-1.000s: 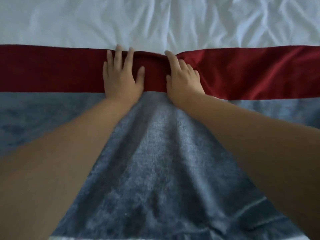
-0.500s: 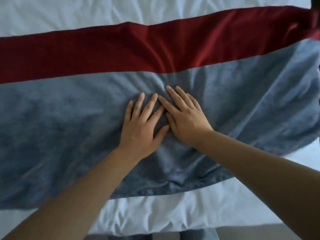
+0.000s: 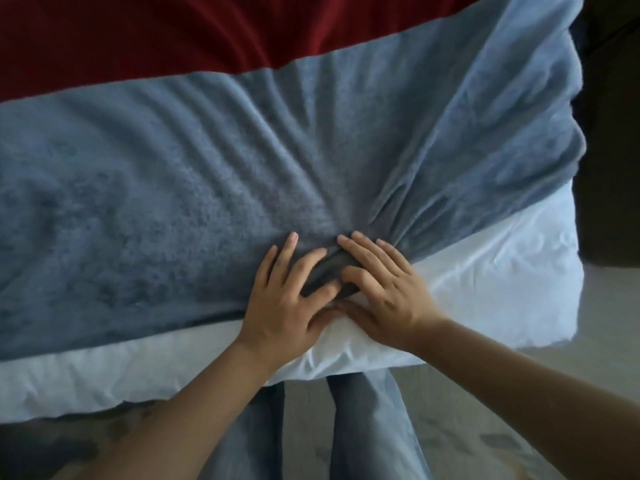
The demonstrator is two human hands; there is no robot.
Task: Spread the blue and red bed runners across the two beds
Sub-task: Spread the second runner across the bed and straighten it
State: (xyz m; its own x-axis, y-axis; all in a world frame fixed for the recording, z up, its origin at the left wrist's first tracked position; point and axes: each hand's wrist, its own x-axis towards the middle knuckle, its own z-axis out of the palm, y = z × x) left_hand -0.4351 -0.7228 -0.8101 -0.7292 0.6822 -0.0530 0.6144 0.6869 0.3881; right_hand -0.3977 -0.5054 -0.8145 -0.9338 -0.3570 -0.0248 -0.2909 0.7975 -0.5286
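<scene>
The blue bed runner (image 3: 180, 188) lies across the white bed (image 3: 485, 271), and the red bed runner (image 3: 145, 39) lies beside it along its far edge. Both my hands rest side by side on the blue runner's near edge. My left hand (image 3: 284, 299) has its fingers on top of the cloth and its thumb below the edge. My right hand (image 3: 384, 292) does the same, and a dark fold is bunched between the two hands. Creases fan out from the hands toward the runner's far right corner, which hangs over the bed's right side.
The white bedding's near edge (image 3: 104, 382) runs along the bottom left. My legs in jeans (image 3: 367, 427) stand against it on a pale floor (image 3: 606, 323). A dark piece of furniture (image 3: 613, 133) stands just past the bed's right side.
My hands slid back from the red runner over the blue one to its near edge, dragging cloth into a fold. The view tipped down, showing the bed edge and floor.
</scene>
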